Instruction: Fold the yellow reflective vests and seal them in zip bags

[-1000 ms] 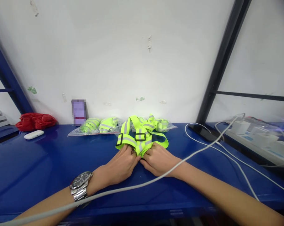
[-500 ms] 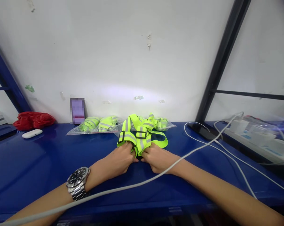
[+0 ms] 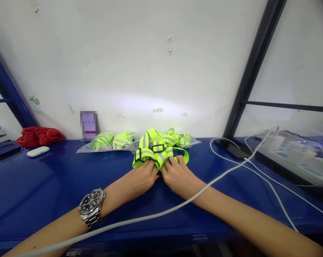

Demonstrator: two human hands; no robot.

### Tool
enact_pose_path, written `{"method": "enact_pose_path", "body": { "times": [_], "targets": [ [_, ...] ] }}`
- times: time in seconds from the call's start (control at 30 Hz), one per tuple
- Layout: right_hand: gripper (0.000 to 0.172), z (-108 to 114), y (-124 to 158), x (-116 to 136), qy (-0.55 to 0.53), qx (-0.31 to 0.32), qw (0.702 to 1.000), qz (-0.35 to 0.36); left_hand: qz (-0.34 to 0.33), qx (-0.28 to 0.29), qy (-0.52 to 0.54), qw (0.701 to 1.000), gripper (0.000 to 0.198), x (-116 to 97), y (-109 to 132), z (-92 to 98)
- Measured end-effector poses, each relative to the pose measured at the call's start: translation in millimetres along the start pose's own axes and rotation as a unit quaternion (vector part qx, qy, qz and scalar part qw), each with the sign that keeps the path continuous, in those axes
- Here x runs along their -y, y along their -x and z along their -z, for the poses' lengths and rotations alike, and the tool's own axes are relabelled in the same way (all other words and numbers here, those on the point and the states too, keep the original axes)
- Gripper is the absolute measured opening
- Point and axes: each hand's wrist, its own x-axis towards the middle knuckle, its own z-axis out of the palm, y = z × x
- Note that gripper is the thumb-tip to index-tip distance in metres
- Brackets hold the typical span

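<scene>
A neon yellow reflective strap harness point(image 3: 148, 142), with grey stripes and black buckles, lies bunched at the middle of the blue table. My left hand point(image 3: 144, 176), below a steel wristwatch point(image 3: 92, 205), is closed on its near left part; the fingertips are tucked out of sight. My right hand point(image 3: 177, 176) grips the near right edge of the same straps, with some fingers bent over the band. Both hands almost meet at the harness's near end. Behind it, clear plastic bags point(image 3: 116, 146) hold more folded yellow straps.
A white cable point(image 3: 161, 213) crosses in front of my forearms. To the right lie a dark phone point(image 3: 231, 148) and a power strip with white plugs point(image 3: 295, 153). At left are a red cloth bundle point(image 3: 40, 136) and a white earbud case point(image 3: 37, 151). A wall stands behind.
The harness's near end and middle buckle have shifted slightly away from me. My right hand has moved up, and its fingers have loosened and spread a little over the band.
</scene>
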Motion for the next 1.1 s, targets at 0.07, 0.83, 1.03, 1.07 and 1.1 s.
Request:
{"method": "enact_pose_path", "body": {
  "times": [0.07,0.83,1.03,1.07,1.1],
  "targets": [
    [0.024,-1,0,5,0.021,-0.032,0.999,-0.011,0.011,-0.002,0.018,1.000,0.039,0,0,-2.0],
    [0.022,-16,0,-26,-0.227,-0.084,0.965,0.104,0.044,-0.105,0.143,0.983,0.026,4,12,-17.3],
    [0.021,-12,-2,-28,-0.398,-0.080,0.913,0.049,0.112,-0.103,0.359,0.921,0.026,7,8,-12.4],
    [0.022,-10,-3,-27,-0.415,-0.069,0.906,0.034,0.124,-0.102,0.378,0.912,0.026,8,6,-10.7],
    [0.024,-8,-4,-25,-0.432,-0.056,0.900,0.019,0.136,-0.098,0.392,0.905,0.027,9,4,-9.0]
  ]
}}
